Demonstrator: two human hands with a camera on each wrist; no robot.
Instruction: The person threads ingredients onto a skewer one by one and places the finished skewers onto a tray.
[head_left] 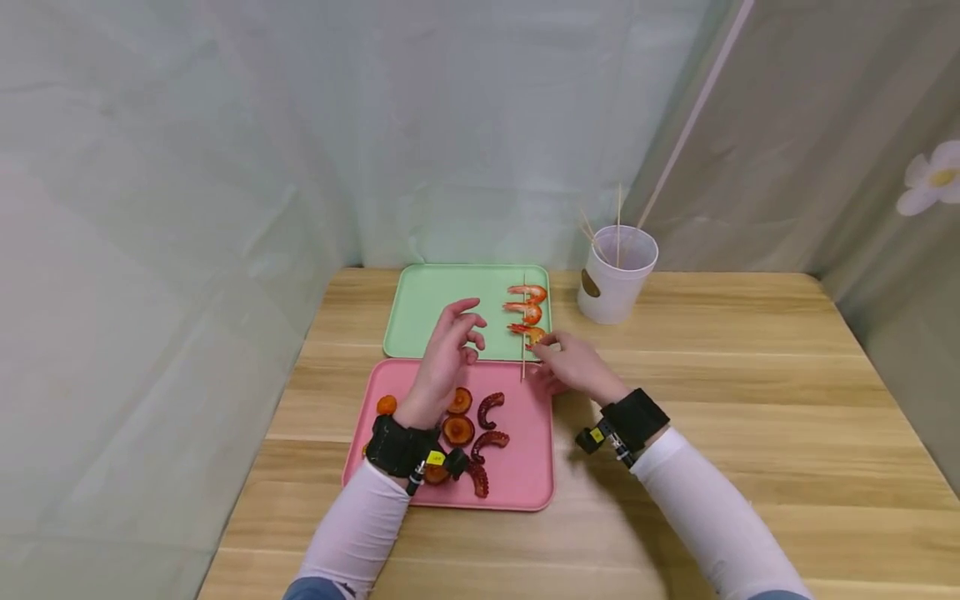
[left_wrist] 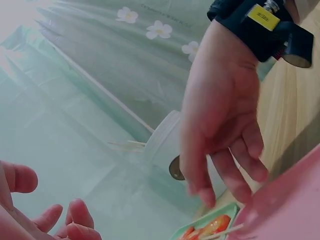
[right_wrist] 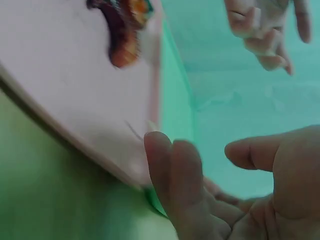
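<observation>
Three cooked shrimp [head_left: 531,313] sit in a row on a thin wooden skewer [head_left: 523,369] at the right side of a green tray [head_left: 431,292]. The skewer's near end reaches over the rim of the pink tray [head_left: 525,487]. Beside the nearest shrimp is my right hand [head_left: 573,362]; in the right wrist view its thumb stands apart from the fingers, with nothing between them. Whether a fingertip touches that shrimp, I cannot tell. My left hand [head_left: 448,346] hovers above the trays left of the skewer, fingers loosely bent and holding nothing.
On the pink tray lie dark octopus tentacles [head_left: 491,442], round brown mushroom caps [head_left: 458,430] and an orange piece [head_left: 386,405], partly hidden by my left arm. A white cup [head_left: 611,292] with several thin sticks stands right of the green tray on the wooden table [head_left: 735,400].
</observation>
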